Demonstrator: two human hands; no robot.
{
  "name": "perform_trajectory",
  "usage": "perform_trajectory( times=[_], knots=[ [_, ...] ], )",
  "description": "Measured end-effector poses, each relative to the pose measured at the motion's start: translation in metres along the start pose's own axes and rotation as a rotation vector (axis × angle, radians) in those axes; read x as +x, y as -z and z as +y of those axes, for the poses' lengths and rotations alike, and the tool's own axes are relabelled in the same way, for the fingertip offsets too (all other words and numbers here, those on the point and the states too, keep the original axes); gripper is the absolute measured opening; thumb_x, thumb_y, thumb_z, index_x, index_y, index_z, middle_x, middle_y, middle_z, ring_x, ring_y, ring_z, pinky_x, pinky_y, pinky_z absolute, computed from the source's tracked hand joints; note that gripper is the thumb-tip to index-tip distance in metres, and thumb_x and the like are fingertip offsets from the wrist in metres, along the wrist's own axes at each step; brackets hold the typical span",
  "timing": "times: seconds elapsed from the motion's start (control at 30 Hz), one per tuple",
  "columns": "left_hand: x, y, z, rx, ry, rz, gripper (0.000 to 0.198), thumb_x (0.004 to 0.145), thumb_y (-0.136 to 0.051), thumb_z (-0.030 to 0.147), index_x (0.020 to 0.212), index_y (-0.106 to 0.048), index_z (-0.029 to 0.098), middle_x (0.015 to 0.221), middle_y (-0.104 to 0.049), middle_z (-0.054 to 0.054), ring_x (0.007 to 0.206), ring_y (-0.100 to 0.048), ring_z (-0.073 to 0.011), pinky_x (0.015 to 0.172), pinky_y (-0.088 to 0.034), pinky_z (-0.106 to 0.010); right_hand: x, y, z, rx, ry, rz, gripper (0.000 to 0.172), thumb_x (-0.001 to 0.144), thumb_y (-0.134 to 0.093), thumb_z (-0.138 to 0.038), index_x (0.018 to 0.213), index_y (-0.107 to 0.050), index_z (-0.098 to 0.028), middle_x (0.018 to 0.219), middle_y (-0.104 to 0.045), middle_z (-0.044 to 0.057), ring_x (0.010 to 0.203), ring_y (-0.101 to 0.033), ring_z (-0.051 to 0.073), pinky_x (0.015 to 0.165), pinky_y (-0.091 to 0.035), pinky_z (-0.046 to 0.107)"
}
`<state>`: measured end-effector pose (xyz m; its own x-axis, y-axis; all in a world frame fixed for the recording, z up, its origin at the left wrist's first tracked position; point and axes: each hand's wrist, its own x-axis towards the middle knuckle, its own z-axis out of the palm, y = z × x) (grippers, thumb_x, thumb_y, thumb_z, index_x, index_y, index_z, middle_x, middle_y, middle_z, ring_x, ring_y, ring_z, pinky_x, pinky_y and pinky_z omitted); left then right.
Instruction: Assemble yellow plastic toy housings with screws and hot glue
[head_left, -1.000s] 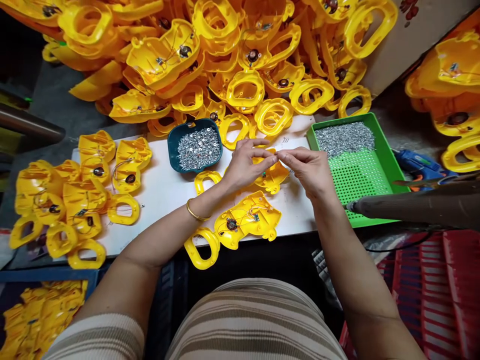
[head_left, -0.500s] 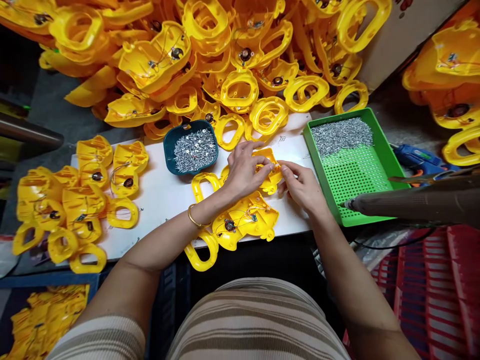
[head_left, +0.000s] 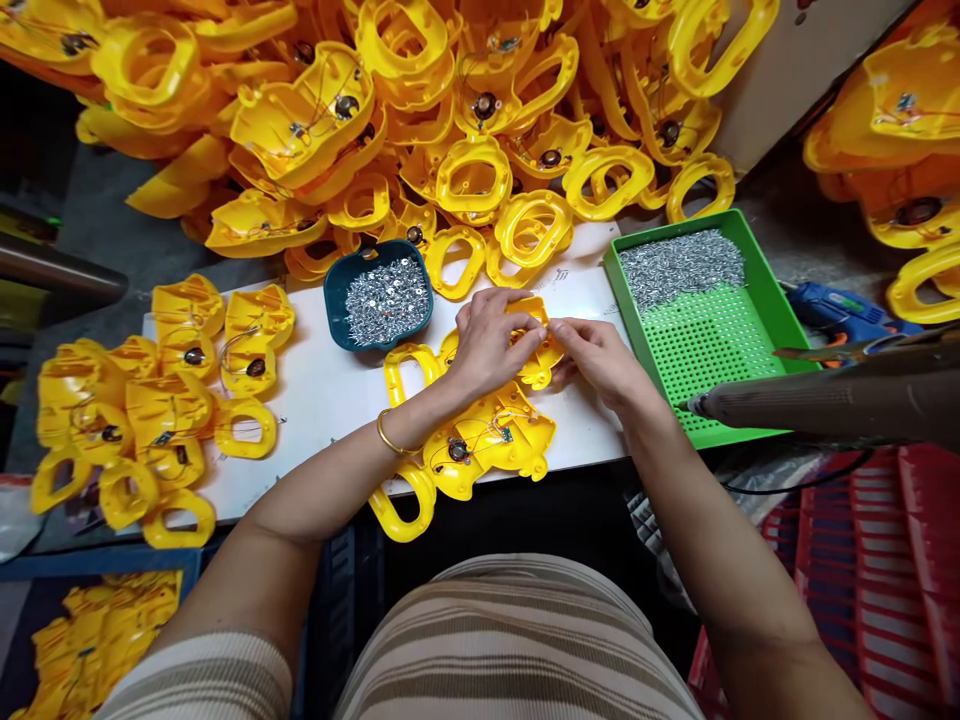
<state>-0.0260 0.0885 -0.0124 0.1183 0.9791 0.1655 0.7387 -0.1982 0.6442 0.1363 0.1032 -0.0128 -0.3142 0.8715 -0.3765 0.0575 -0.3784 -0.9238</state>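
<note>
- White board [head_left: 322,390] spans the bench, with a heap of yellow parts [head_left: 450,120] behind it.
- Left hand [head_left: 491,340] curls over a yellow shell [head_left: 546,368] mid-board, gripping it.
- Right hand [head_left: 600,355] pinches that shell's rim with its fingertips close together.
- Teal bowl [head_left: 331,300] of screws sits just left of the hands, and a green tray [head_left: 712,350] sits to the right.

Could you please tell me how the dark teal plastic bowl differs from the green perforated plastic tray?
The dark teal plastic bowl is small, rounded and filled across; the green perforated plastic tray is larger, rectangular, half bare. Both hold small silver screws.
</note>
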Motion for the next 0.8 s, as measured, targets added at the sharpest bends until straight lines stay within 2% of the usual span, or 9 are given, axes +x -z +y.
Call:
perform_trajectory(
  times=[0.1,0.23,0.4,0.57,0.67,0.8],
  knots=[
    [0.000,0.001,-0.003,-0.036,-0.026,-0.010,0.011,0.087,-0.067,0.031,0.083,-0.075,0.024,0.126,-0.064,-0.005,0.121,-0.054,-0.0264,0.105,-0.039,-0.052,0.002,-0.001,-0.002,0.044,-0.026,-0.002,0.052,0.065,-0.079,-0.062,0.081,-0.066,-0.014,0.065,-0.062,0.001,0.046,-0.053,0.007,0.040,-0.045,0.018],
    [0.006,0.010,-0.011,-0.099,-0.060,-0.079,0.014,0.088,-0.064,0.030,0.087,-0.076,0.023,0.125,-0.065,-0.007,0.119,-0.059,-0.0249,0.104,-0.044,-0.048,0.005,-0.002,0.000,0.053,-0.018,0.017,0.054,0.067,-0.077,-0.062,0.087,-0.066,-0.013,0.066,-0.064,0.002,0.048,-0.054,0.007,0.040,-0.044,0.018],
    [0.019,0.029,-0.018,-0.275,-0.135,-0.147,0.014,0.088,-0.063,0.031,0.096,-0.072,0.022,0.106,-0.073,-0.004,0.103,-0.066,-0.0183,0.096,-0.050,-0.036,0.005,-0.001,-0.005,0.035,-0.024,-0.022,0.046,0.067,-0.079,-0.056,0.085,-0.066,-0.015,0.072,-0.064,0.001,0.051,-0.054,0.007,0.043,-0.046,0.019],
    [0.036,0.034,-0.023,-0.358,-0.259,-0.232,0.046,0.076,-0.076,0.039,0.117,-0.065,0.020,0.121,-0.069,-0.006,0.110,-0.064,-0.0189,0.099,-0.049,-0.031,0.004,-0.001,-0.015,-0.004,-0.023,-0.016,0.040,0.071,-0.077,-0.050,0.089,-0.066,-0.016,0.075,-0.063,0.002,0.056,-0.056,0.008,0.043,-0.045,0.017],
    [0.046,0.035,-0.024,-0.335,-0.280,-0.301,0.040,0.075,-0.077,0.039,0.110,-0.070,0.022,0.114,-0.072,-0.005,0.106,-0.067,-0.0186,0.096,-0.051,-0.031,0.004,0.000,-0.017,-0.033,-0.017,-0.028,0.037,0.073,-0.075,-0.047,0.091,-0.067,-0.016,0.080,-0.062,0.002,0.057,-0.055,0.007,0.043,-0.045,0.016],
    [0.053,0.038,-0.023,-0.260,-0.323,-0.340,0.027,0.076,-0.077,0.042,0.092,-0.073,0.021,0.092,-0.075,-0.002,0.084,-0.068,-0.0154,0.078,-0.052,-0.027,0.001,0.001,-0.019,-0.025,-0.010,-0.085,0.040,0.072,-0.075,-0.049,0.092,-0.068,-0.015,0.087,-0.063,0.004,0.062,-0.056,0.008,0.044,-0.047,0.016]
  ],
)
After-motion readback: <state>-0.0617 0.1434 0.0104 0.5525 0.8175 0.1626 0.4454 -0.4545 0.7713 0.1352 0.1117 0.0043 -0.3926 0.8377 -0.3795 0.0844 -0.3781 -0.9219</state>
